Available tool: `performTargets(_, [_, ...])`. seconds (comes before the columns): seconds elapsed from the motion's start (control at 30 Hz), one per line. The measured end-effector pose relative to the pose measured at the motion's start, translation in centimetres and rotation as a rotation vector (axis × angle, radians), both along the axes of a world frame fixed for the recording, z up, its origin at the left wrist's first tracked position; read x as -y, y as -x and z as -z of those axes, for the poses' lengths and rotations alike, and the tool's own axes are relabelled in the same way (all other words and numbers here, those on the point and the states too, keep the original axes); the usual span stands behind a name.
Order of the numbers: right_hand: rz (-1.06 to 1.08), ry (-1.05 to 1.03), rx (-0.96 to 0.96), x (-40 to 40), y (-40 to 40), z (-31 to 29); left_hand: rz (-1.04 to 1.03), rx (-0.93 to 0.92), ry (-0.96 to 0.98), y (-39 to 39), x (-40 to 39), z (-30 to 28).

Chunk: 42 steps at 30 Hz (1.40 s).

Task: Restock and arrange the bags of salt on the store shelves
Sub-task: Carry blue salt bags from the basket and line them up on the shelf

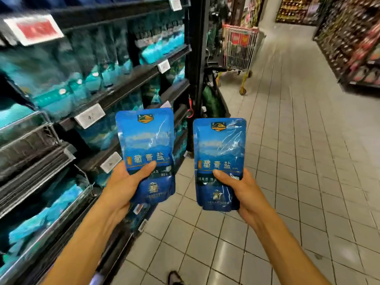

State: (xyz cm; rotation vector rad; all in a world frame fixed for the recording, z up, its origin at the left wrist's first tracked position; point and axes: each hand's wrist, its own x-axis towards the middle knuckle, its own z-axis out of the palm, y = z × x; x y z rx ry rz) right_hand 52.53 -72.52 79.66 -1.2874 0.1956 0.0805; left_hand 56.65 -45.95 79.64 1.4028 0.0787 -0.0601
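Two bags: left salt bag point(147, 153) and right salt bag point(219, 161), both blue, upright, fronts toward the camera, held side by side and apart above the tiled floor point(287, 161).
Left hand point(125, 182): grasps the left bag's lower part, thumb across the front.
Right hand point(240, 192): grasps the right bag's lower part, thumb on the front.
Shelves point(123, 87): at left, dark, stocked with blurred teal and blue packets, white price tags point(89, 115) on the edges.
Aisle: wire trolley point(239, 48) well beyond the bags.
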Motion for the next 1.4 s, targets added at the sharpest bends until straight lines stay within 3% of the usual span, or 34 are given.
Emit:
performTargets(0.4, [-0.195, -0.068, 0.225, -6.2, -22.1, -7.0, -0.178, 0.281, -0.088, -14.4, -5.1, -9.7])
performTargets(0.67, [-0.516, -0.141, 0.436, -11.9, -37.0, -14.7, -0.486, 0.480, -0.238, -19.9, -6.9, -18.3])
performTargets(0.9, [-0.801, -0.197, 0.646, -20.6, -45.4, -24.9, -0.899, 0.660, -0.348, -22.7, -9.3, -27.4])
performTargets(1.07, [-0.953, -0.246, 0.693, -26.9, -47.1, -29.2, -1.113, 0.592, -0.459, -24.7, -12.5, -29.9])
performTargets(1.23, [-0.964, -0.180, 0.686, -30.2, -47.6, -28.1, -1.137, 0.533, -0.467, -25.3, -14.2, -28.1])
performTargets(1.4, [-0.936, 0.109, 0.969, -29.2, -49.7, -27.1, -1.030, 0.429, -0.874, -23.5, -15.5, -27.0])
